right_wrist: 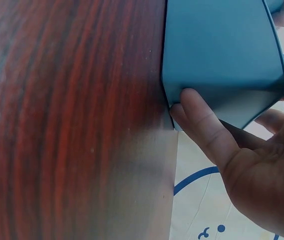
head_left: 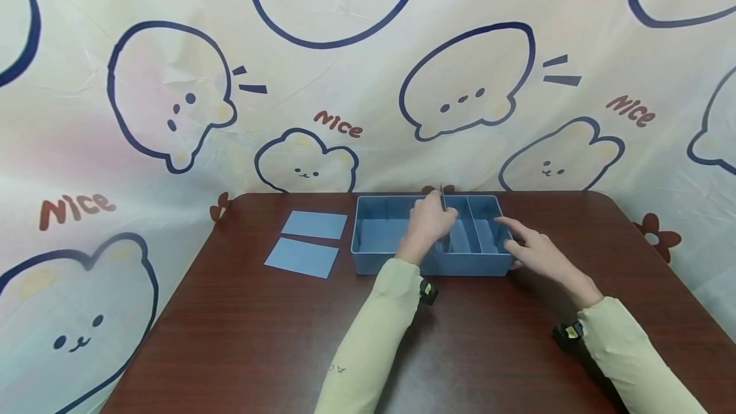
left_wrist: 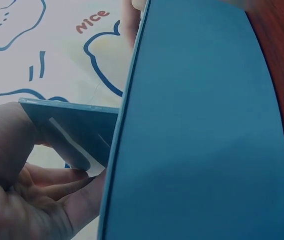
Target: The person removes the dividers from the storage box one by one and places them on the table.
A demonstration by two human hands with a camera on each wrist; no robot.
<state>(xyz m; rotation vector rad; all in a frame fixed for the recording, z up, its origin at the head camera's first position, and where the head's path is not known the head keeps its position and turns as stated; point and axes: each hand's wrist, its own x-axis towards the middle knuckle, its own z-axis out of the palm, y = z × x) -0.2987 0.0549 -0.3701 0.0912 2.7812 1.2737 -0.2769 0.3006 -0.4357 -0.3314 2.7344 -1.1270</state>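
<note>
My left hand reaches over the blue box and pinches a thin divider panel, its edge pointing up from inside the tray. The left wrist view shows thumb and fingers on opposite faces of this panel, with its lower part hidden behind the box's front wall. My right hand rests against the right end of the box, index fingertip at the rim. In the right wrist view, fairly straight fingers touch the outer end wall near the tabletop. A fitted divider crosses the box right of my left hand.
Two flat blue panels, one farther back and one nearer, lie on the brown table left of the box. A patterned cloth backdrop hangs just behind the table's far edge, close to the box.
</note>
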